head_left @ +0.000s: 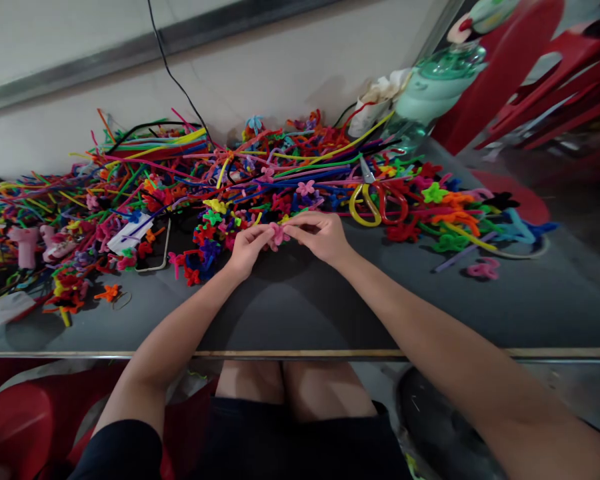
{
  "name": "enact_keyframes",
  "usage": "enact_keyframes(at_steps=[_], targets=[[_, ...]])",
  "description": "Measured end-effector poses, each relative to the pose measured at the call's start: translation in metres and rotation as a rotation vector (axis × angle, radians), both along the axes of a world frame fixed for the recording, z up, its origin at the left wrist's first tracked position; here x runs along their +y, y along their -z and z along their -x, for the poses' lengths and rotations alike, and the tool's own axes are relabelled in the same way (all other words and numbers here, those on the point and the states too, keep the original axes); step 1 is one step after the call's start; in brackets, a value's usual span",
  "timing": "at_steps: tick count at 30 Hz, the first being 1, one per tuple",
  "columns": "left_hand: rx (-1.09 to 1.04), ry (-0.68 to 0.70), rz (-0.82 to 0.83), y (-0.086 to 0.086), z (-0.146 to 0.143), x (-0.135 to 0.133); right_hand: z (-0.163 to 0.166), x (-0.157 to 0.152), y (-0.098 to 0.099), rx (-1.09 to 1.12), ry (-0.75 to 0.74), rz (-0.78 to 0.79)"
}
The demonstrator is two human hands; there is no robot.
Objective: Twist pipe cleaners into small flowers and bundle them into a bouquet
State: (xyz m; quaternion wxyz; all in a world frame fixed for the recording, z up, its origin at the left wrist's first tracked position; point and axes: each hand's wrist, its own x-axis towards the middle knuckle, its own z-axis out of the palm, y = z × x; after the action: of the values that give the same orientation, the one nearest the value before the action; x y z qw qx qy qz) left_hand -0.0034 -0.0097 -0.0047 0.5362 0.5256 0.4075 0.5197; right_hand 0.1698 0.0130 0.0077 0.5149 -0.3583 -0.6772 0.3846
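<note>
Marks on the paper cup [364, 121] by the wall are too blurred to read. Dark tabletop [300, 313] runs from below the hands to its pale front edge; a heap of pipe cleaners [275, 175] rises just behind them. The pink flower [279, 235] is between the hands, above the table: the left hand [250, 249] and right hand [325, 237] both pinch it with fingertips. Its long axis is too small to tell.
</note>
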Motion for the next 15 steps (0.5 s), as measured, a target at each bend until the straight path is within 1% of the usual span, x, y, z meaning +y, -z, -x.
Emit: enact_keyframes(at_steps=[2,6,11,15], targets=[[-0.081,0.013,0.035,-0.0005,-0.0004,0.0002,-0.0001,0.0037,0.0028,0.057,-0.007,0.087],[-0.067,-0.008,0.038,-0.0008,-0.0009,0.0003,0.0012,0.0071,0.0067,0.097,0.037,0.194],[0.016,-0.097,-0.001,0.0009,-0.0017,0.0018,0.0059,0.0044,0.0074,0.095,0.079,0.202],[0.083,-0.124,0.007,0.0029,-0.0022,0.0021,0.0071,0.0029,0.006,0.095,0.087,0.21]])
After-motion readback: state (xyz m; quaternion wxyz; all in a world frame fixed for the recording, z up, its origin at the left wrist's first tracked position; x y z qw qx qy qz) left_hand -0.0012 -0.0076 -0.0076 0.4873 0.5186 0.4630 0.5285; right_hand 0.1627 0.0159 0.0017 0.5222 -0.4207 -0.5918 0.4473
